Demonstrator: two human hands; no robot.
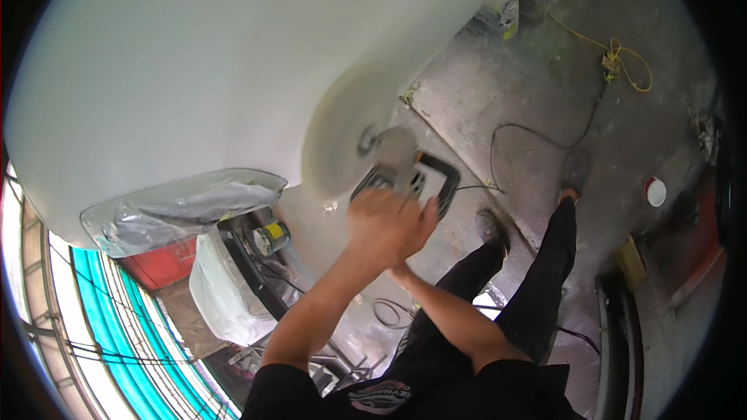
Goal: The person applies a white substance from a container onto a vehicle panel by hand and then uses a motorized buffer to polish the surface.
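Note:
My left hand (391,224) is wrapped over a power polisher (395,157) with a dark loop handle (445,180). A wide round pad (338,136), smeared as if spinning, faces the edge of a large, pale, curved body panel (210,54); whether they touch is hard to see. My right forearm (455,315) passes under the left wrist. The left hand and wrist hide my right hand, so its fingers and what they hold do not show. Clear plastic film (187,214) covers a long recess in the panel's lower part.
A black cord (537,131) runs over the concrete floor from the polisher to a yellow extension cord (640,66). A red-and-white tub (655,192) stands at right. Left of my arms are a yellow-labelled can (272,235), a white plastic-wrapped object (222,295) and a red box (159,264).

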